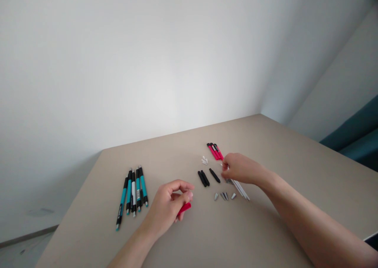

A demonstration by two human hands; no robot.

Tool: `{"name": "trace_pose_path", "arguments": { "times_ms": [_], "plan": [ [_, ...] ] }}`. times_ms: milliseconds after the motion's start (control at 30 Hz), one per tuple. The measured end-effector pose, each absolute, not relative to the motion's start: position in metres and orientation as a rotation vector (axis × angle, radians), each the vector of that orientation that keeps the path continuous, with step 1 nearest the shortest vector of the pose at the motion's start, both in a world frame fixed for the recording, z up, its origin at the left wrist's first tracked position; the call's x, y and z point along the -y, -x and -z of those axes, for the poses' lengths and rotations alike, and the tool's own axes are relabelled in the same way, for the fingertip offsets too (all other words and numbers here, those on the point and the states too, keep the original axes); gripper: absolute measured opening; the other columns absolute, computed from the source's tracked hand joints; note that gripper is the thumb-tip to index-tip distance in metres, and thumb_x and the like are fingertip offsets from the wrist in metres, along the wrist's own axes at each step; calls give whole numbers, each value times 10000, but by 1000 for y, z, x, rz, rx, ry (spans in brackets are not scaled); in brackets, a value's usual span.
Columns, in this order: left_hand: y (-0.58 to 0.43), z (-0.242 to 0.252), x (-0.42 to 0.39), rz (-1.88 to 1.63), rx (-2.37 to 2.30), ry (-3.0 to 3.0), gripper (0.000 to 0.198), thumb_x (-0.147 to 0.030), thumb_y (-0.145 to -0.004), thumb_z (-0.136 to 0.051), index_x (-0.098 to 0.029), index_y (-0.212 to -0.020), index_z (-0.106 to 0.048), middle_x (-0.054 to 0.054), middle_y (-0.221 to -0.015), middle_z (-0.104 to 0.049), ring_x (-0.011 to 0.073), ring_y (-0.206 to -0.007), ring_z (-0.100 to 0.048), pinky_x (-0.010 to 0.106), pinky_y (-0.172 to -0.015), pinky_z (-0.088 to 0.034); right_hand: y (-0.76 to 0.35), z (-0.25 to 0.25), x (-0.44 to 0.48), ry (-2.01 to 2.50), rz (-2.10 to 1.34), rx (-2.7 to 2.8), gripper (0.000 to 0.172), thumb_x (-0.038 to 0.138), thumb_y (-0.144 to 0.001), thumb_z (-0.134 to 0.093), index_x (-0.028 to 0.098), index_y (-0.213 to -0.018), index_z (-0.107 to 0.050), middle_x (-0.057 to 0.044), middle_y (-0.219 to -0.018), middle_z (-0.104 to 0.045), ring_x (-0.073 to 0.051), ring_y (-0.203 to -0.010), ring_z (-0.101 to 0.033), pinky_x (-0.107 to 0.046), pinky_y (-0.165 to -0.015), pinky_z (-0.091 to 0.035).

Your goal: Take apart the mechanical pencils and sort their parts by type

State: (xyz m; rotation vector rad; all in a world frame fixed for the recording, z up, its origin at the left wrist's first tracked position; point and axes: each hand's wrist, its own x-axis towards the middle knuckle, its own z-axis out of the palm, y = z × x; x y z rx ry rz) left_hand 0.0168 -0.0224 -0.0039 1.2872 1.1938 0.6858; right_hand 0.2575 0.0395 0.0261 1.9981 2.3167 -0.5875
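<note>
My left hand (173, 201) is closed around a red pen barrel (184, 209), part of which sticks out below the thumb. Farther right, my right hand (240, 167) reaches down over white pen refills (241, 190), its fingers bent together; what they touch or hold is hidden. Just left of it lie black rubber grips (214, 175), one apart from two side by side (203, 178). Small white pieces (204, 160) sit in a little heap behind the grips. Silver cone tips (225, 196) are spread in front. Red pen barrels with black clips (215, 151) lie beyond my right hand.
On the left of the beige table (97, 205) lies a group of several pens (133, 191), mostly turquoise and black, one white. A white wall (165, 63) stands behind the table. Dark teal cloth (354, 130) hangs at the right edge.
</note>
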Motion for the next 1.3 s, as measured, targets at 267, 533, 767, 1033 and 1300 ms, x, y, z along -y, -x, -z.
{"name": "trace_pose_path", "arguments": {
  "times_ms": [267, 533, 767, 1033, 1300],
  "plan": [
    [-16, 7, 22, -690, -1199, -1290, 265, -333, -805, -589, -134, -978, -616, -18, -659, -580, 45, -377, -439, 178, -351, -310, -257, -26, -37, -1974, 623, -2342, 86, 139, -606, -576, 148, -592, -660, -75, -627, -656, -175, -583, -581, -251, -495, -319],
    [-17, 6, 21, -691, -1187, -1281, 270, -348, -810, -580, -138, -976, -615, -11, -676, -587, 46, -377, -440, 179, -349, -311, -252, -30, -40, -2139, 811, -2448, 132, 238, -711, -556, 155, -641, -630, -35, -636, -589, -148, -606, -523, -251, -543, -320],
    [-17, 7, 22, -708, -1164, -1281, 315, -411, -820, -562, -142, -972, -623, 2, -697, -595, 41, -372, -424, 171, -338, -296, -214, -27, -22, -1443, 3235, -1798, 166, 256, -725, -522, 167, -863, -540, 37, -603, -455, -92, -498, -393, -231, -477, -310],
    [-16, 4, 22, -668, -1077, -1379, 321, -417, -810, -601, -136, -956, -654, -30, -562, -529, 61, -383, -430, 177, -366, -300, -185, -5, 6, -1003, 3295, -2140, 322, 255, -823, -642, 207, -1124, -536, -102, -1131, -658, -169, -935, -628, -315, -785, -466],
    [-20, 2, 28, -786, -1120, -1468, 216, -316, -821, -582, -134, -875, -686, -37, -490, -498, 69, -401, -442, 179, -396, -338, -185, -10, 16, -940, 3018, -2385, 436, 206, -801, -666, 216, -1217, -537, -103, -1248, -607, -221, -1109, -578, -421, -926, -460]
  ]
}}
